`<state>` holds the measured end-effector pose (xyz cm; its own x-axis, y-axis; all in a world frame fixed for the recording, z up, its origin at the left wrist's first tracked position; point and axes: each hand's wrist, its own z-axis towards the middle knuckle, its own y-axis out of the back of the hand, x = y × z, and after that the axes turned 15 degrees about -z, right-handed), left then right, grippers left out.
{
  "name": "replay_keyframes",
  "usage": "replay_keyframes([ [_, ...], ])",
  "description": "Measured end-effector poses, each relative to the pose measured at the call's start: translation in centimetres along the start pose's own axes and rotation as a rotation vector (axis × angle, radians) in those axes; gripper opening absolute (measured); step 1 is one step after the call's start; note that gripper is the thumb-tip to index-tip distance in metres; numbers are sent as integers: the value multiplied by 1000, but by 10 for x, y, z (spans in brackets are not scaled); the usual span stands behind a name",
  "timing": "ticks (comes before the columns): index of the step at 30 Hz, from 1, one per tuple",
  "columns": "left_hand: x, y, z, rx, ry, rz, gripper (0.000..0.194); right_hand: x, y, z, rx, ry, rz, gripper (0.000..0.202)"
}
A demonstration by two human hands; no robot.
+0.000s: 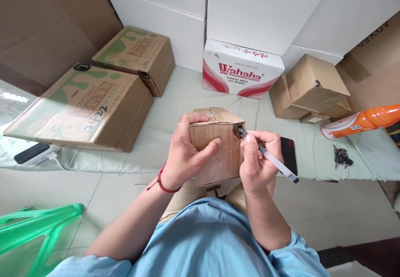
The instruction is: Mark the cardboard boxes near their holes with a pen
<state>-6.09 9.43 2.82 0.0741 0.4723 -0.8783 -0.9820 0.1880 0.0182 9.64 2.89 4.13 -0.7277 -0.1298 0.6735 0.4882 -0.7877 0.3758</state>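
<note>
A small brown cardboard box (215, 160) is tilted over the near edge of the table, above my lap. My left hand (190, 152) grips its left side, with the thumb across the face toward me and the fingers over the top. Between the thumb and fingers of my right hand (258, 156) is a pen (275, 160) with a pale barrel and a dark end. Its tip touches a dark scribbled patch (237, 130) at the box's upper right corner. Behind my right hand lies a black phone (288, 156), partly covered.
Two printed coconut cartons (121, 118) stand at the left, near a white power bank (36, 153). A Wahaha carton (242, 71) is at the back. Plain boxes (318, 87), an orange bottle (362, 121) and keys (342, 156) occupy the right. A green stool (46, 223) stands lower left.
</note>
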Motion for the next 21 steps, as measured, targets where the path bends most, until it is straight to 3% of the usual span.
replay_keyframes([
  [16, 0, 0, 0, 3, -19, -5, 42, -2, 2, -2, -8, -52, 8, 10],
  [21, -3, 1, 2, 10, 30, 9, 44, 1, 1, -3, -22, -20, 39, 7],
])
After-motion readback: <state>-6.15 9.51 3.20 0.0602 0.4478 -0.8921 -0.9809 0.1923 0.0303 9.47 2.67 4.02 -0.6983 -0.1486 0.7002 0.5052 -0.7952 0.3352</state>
